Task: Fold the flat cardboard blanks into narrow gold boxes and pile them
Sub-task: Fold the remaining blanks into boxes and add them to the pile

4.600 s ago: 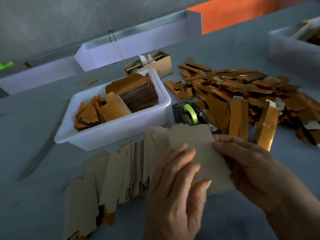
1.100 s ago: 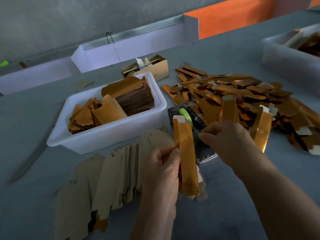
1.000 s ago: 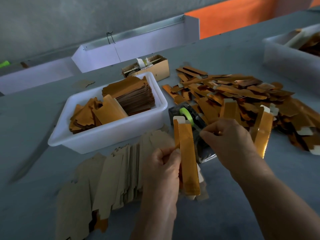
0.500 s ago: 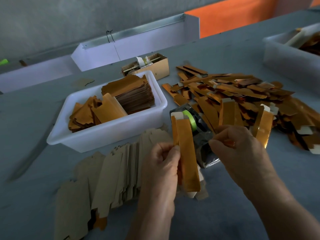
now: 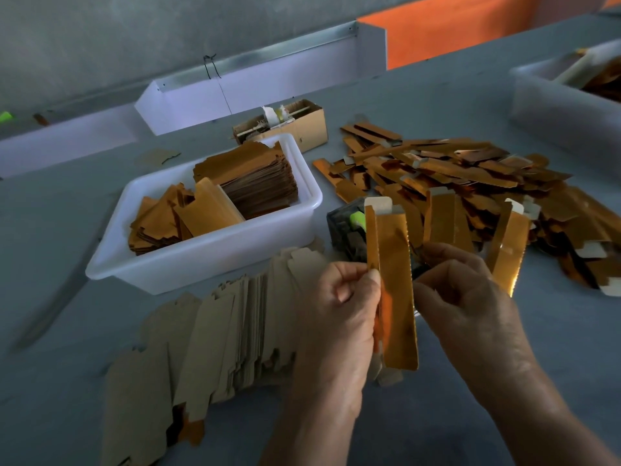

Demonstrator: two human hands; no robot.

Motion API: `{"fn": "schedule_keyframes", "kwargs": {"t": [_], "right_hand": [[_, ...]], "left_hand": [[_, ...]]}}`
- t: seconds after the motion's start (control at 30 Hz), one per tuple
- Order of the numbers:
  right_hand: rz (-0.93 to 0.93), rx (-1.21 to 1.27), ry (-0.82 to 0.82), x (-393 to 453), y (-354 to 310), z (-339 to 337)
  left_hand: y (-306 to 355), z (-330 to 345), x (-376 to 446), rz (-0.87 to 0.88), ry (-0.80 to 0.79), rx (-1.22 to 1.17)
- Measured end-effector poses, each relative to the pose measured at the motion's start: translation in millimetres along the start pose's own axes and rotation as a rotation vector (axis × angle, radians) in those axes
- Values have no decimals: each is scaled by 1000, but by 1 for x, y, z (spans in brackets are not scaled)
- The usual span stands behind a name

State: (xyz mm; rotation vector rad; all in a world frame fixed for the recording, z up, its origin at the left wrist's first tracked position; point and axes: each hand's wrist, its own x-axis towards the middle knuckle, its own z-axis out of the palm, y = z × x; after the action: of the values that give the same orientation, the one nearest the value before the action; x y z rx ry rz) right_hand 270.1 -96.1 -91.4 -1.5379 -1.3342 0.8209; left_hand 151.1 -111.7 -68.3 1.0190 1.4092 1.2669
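Both hands work at the near edge of the bench (image 5: 437, 105), one on each side of a single folded gold box (image 5: 393, 284). Left hand (image 5: 339, 307): thumb and forefinger pinch the box's left long edge about midway up; the remaining fingers are curled. Right hand (image 5: 460, 297): fingers curled, fingertips at or just beside the box's right long edge. Whether they grip the box or hold something small cannot be determined. The box stands nearly upright above the bench, its pale end flap at the top.

Left portion of the bench: a fanned row of flat cardboard blanks (image 5: 215, 341), brown side up, runs along the near edge toward the left hand. Beyond the row stands a white tub (image 5: 208, 264) containing two stacks of gold-faced blanks. A small open brown carton (image 5: 302, 126) sits behind the tub's far right corner.

Centre: a dark tape dispenser (image 5: 349, 230) with a green roll stands just right of the tub, partly hidden behind the held box.

Right portion: a loose pile of finished gold boxes (image 5: 470, 183) spreads toward the right edge. A second pale tub (image 5: 554, 105) sits at the far right corner.
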Motion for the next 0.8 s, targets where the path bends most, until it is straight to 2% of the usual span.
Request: {"fn": "schedule_keyframes", "kwargs": {"t": [0.33,0.43,0.53,0.57,0.63,0.73,0.8], "right_hand": [[-167,-130,-23,-3,5,-4],[-318,-370,53,1,2,-3],[-318,-559,130,-4,3,-5],[-288,-515,139,-4,1,-10],[-155,-276,68,-7,-1,-24],[63,280,-195,-8,-13,-44],[20,326,-334,-10,-22,-47]], "left_hand": [[-6,11,11,50,-36,149],[-6,11,12,33,-32,160],[-2,12,11,11,-27,155],[1,12,12,18,-32,161],[4,11,10,29,-52,175],[6,6,7,40,-81,153],[10,2,1,34,-94,126]]}}
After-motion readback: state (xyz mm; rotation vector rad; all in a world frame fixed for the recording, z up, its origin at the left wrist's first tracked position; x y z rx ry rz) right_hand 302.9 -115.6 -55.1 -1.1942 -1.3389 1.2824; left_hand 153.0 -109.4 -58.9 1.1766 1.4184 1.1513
